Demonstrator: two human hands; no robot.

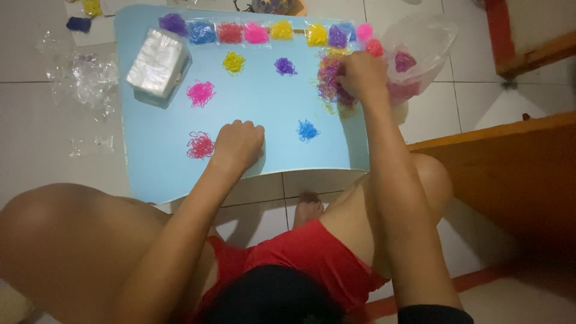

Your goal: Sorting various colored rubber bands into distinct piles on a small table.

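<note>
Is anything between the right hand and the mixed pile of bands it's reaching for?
Nothing visible. The right hand already rests on the mixed pile of bands at the table's far right edge.
</note>
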